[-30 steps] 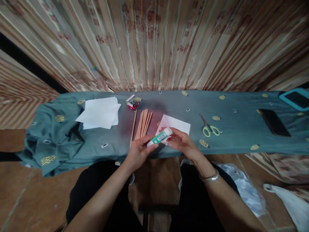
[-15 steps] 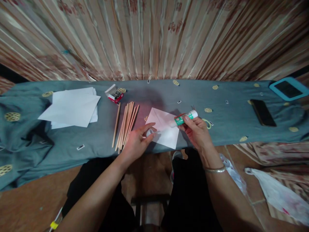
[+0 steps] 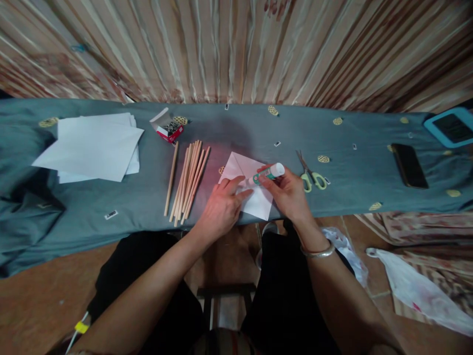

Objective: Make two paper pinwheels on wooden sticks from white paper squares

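In my right hand point(image 3: 288, 193) I grip a green and white glue stick point(image 3: 266, 174), tilted over a folded white sheet of paper point(image 3: 258, 203). The white front end of the glue stick points left, between the thumb and forefinger of my left hand point(image 3: 226, 203). Those fingers close around a small whitish cap at that end, mostly hidden; I cannot tell whether it is seated on the stick. Below both hands the paper lies near the table's front edge, with crease lines showing.
Left of the paper lie several wooden sticks point(image 3: 187, 180), a red box of small metal clips point(image 3: 170, 131) and stacked white paper point(image 3: 90, 148). To the right are green-handled scissors point(image 3: 310, 176), a black phone point(image 3: 409, 165) and a blue-framed device point(image 3: 451, 127).
My hands have come together: the glue stick moved left and my left hand rose to its front end with the cap. The camera view shifted, and the scissors now show fully.
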A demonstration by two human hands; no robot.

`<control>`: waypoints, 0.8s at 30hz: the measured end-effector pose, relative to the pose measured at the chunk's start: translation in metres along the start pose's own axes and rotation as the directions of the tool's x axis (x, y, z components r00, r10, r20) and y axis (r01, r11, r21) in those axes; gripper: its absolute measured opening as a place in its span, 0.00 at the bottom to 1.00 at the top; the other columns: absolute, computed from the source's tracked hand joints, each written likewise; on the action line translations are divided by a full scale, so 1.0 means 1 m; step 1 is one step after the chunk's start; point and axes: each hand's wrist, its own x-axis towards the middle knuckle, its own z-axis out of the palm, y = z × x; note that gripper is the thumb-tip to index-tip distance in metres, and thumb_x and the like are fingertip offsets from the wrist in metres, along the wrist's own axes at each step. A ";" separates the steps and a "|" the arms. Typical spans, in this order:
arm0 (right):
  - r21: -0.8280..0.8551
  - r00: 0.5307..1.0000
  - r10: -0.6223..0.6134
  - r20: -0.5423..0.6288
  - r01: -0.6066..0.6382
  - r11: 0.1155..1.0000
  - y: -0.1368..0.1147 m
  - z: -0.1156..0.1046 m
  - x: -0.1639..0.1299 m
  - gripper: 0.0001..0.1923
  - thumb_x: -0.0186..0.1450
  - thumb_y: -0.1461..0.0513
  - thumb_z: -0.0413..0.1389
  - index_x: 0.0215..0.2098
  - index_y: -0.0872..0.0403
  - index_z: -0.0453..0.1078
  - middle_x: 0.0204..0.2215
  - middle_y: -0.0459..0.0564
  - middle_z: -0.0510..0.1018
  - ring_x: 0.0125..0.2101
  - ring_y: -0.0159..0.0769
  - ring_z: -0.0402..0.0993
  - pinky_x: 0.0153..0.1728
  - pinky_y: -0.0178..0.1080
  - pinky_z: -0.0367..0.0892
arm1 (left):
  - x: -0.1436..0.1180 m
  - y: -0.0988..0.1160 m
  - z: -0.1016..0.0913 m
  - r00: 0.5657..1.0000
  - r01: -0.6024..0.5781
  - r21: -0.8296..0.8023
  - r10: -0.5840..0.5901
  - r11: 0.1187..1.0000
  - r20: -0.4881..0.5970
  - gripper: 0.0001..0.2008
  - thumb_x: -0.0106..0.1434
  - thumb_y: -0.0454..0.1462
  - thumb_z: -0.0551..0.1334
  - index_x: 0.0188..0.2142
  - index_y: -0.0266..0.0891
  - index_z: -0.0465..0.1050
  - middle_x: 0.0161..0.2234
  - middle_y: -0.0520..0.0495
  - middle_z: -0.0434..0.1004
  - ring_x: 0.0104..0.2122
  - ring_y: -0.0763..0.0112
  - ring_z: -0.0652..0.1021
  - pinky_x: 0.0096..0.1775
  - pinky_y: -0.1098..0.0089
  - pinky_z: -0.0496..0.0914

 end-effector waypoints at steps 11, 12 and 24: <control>-0.274 0.999 -0.032 0.012 0.034 0.961 0.006 0.007 0.003 0.17 0.59 0.50 0.60 0.41 0.51 0.71 0.35 0.49 0.80 0.32 0.38 0.78 0.37 0.43 0.73 | 0.002 0.000 0.003 1.000 0.013 -0.024 -0.013 1.000 -0.011 0.16 0.69 0.37 0.54 0.51 0.40 0.75 0.56 0.37 0.66 0.47 0.57 0.69 0.47 0.55 0.69; -0.306 0.999 -0.030 0.017 0.034 0.951 0.007 0.008 0.003 0.18 0.59 0.49 0.60 0.41 0.51 0.71 0.34 0.49 0.81 0.32 0.39 0.78 0.37 0.44 0.73 | 0.002 0.000 0.004 1.000 0.014 -0.022 -0.015 1.000 -0.012 0.16 0.68 0.38 0.54 0.51 0.40 0.75 0.56 0.37 0.66 0.47 0.57 0.69 0.47 0.54 0.69; -0.342 0.998 -0.055 -0.035 0.040 0.939 0.008 0.017 0.001 0.14 0.62 0.50 0.57 0.39 0.50 0.69 0.32 0.49 0.81 0.34 0.41 0.79 0.37 0.43 0.73 | 0.005 -0.001 0.004 0.999 0.029 0.000 -0.029 1.000 0.025 0.16 0.68 0.38 0.54 0.50 0.41 0.76 0.56 0.37 0.65 0.45 0.56 0.68 0.46 0.54 0.68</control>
